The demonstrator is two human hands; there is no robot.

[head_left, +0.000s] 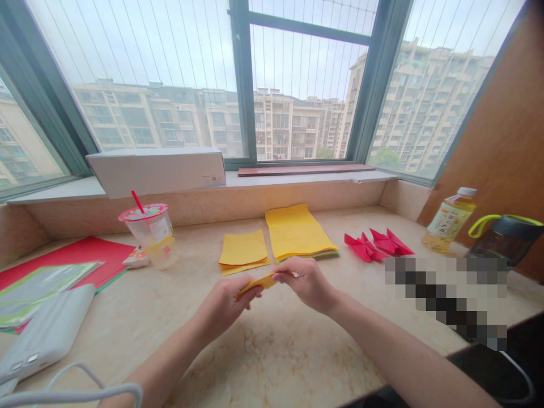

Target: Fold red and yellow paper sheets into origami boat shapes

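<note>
One narrow piece of folded yellow paper (pixel 265 281) sits just below the frame's center, pinched in the grip of left hand (pixel 235 296) and right hand (pixel 305 282) alike. Beyond lie flat yellow sheets (pixel 300 233); right of center, sharp-pointed crimson paper shapes (pixel 364 248); left, a tapered clear plastic cup (pixel 157 232); beneath, smooth mottled tabletop (pixel 272 351).

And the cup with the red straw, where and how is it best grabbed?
Probably around the wall of the cup, below the lid, coming from the right: it tapers downward, a small packet lies by its left side, and the straw offers little to hold.
</note>
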